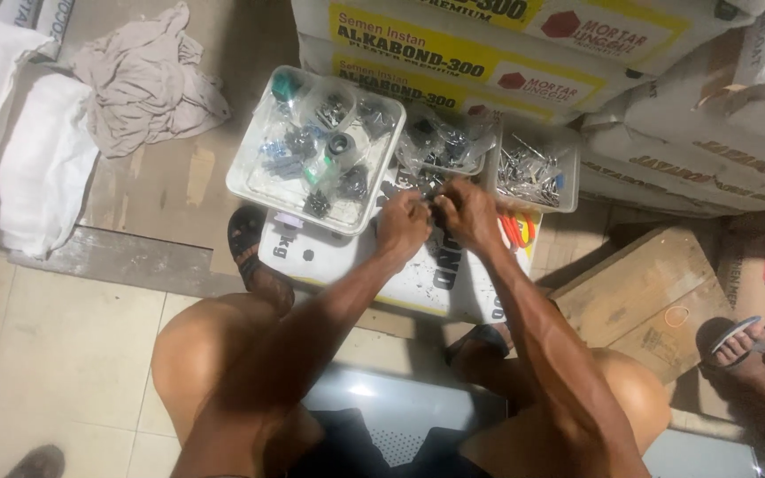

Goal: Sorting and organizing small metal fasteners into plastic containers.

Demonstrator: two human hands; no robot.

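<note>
Small dark metal hardware (434, 205), too tiny to identify or to judge its long axis, is pinched between both hands above the far edge of a white printed sack (418, 274) lying flat. The left hand (403, 221) and right hand (468, 212) are held touching, fingers curled together on the piece, each equally near. Just beyond the left hand is seen one white plastic tray (250, 181) of bagged fittings; beyond the right, one smaller white tray (493, 177) of silvery fasteners. One orange-handled tool (517, 232) lies beside the right wrist.
</note>
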